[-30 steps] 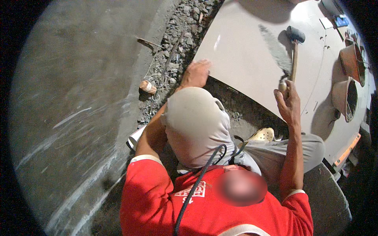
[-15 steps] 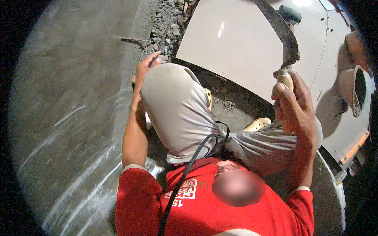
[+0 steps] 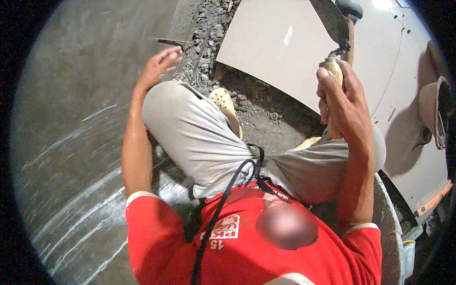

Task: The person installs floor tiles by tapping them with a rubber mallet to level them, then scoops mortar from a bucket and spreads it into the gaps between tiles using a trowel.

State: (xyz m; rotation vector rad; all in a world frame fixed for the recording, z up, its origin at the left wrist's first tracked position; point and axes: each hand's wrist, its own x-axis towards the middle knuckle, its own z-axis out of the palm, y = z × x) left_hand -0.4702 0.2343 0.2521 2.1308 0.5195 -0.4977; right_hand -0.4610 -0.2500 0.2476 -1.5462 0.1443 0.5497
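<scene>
My right hand (image 3: 344, 95) is wrapped round the wooden handle (image 3: 334, 71) of a trowel. The trowel's dark blade (image 3: 331, 21) points away from me over a large pale floor tile (image 3: 270, 42), and damp crumbs cling where blade meets handle. Beyond my left knee, my left hand (image 3: 160, 65) hovers with fingers stretched and apart, holding nothing. Just past its fingertips a thin dark stick (image 3: 169, 42) lies at the edge of the grey floor, with a fine string near it.
A rubber mallet (image 3: 350, 9) rests on the tiles at the far right. Right of it are a pale bucket (image 3: 430, 104) and an orange spirit level (image 3: 434, 197). Rubble (image 3: 206, 52) fills a strip between the tile and the rough grey floor (image 3: 90, 71).
My left hand has moved left, away from the rubble strip, and my left knee has swung left too. My right hand has shifted slightly forward and left with the trowel.
</scene>
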